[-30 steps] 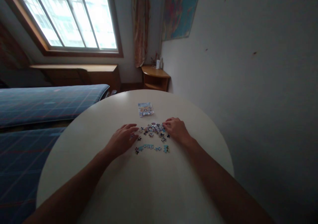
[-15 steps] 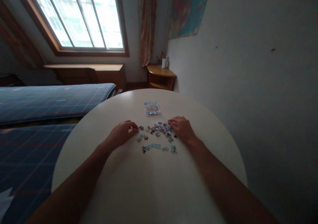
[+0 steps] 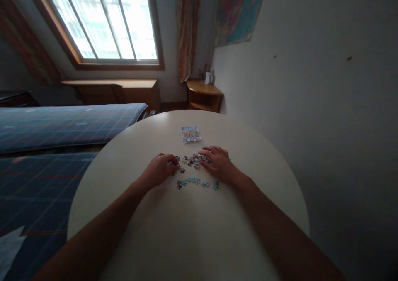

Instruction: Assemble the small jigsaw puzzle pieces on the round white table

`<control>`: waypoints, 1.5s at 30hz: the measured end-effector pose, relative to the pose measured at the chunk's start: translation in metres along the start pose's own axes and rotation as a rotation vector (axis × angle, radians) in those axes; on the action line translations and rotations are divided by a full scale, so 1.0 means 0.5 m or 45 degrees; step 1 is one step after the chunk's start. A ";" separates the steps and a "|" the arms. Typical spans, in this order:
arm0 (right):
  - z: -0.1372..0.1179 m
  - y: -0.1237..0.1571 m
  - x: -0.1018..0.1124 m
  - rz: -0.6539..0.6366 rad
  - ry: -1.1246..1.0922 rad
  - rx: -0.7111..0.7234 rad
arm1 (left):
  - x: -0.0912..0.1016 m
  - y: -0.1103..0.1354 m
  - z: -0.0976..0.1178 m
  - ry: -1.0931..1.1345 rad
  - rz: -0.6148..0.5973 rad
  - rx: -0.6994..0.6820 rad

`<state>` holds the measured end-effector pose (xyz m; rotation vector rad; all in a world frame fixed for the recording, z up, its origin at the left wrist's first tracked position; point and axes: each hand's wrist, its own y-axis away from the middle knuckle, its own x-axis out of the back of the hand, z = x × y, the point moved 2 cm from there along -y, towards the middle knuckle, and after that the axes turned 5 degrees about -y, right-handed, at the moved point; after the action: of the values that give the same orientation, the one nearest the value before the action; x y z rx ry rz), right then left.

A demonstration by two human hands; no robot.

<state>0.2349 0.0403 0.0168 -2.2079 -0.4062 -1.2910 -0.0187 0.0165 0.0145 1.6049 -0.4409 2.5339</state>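
A loose pile of small jigsaw puzzle pieces (image 3: pixel 195 160) lies on the round white table (image 3: pixel 186 231). My right hand (image 3: pixel 219 162) rests over the pile's right side, fingers stretched out and apart, covering part of it. To the left, my left hand (image 3: pixel 160 169) is curled, with thumb and fingertips close together at a few pieces (image 3: pixel 182 170); whatever lies between the tips is too small to make out. Nearer to me, several light-blue pieces (image 3: pixel 194 181) form a broken row, with one blue-and-brown bit (image 3: pixel 215 184) at its right end.
A printed picture sheet or packet (image 3: pixel 190 134) lies beyond the pile. Left of the table is a bed with a blue plaid cover (image 3: pixel 62 127). A white wall (image 3: pixel 295 106) runs along the right. A corner shelf (image 3: pixel 204 88) and a desk (image 3: pixel 137 84) stand behind.
My right hand has moved left across the pile, its fingers spreading over the pieces. My left hand has shifted slightly right and curled over the left pieces. The view has tilted slightly.
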 end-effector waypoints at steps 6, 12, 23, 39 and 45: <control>-0.057 0.009 0.021 0.050 -0.244 0.027 | -0.003 0.008 0.044 0.419 0.180 0.133; -0.116 0.015 0.026 0.115 -0.470 0.049 | -0.013 0.023 0.092 0.911 0.253 0.193; -0.100 0.013 0.029 0.202 -0.584 0.111 | -0.022 0.028 0.107 1.124 0.144 0.190; -0.064 0.023 0.051 -0.027 -0.684 0.002 | -0.022 0.039 0.115 0.399 0.093 -0.093; -0.044 0.029 0.072 -0.134 -0.597 -0.055 | -0.028 0.046 0.122 0.163 -0.024 -0.336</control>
<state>0.2448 0.0150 0.0525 -2.5503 -0.6824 -0.8241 0.0349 -0.0231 0.0218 1.3396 -0.7075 2.4246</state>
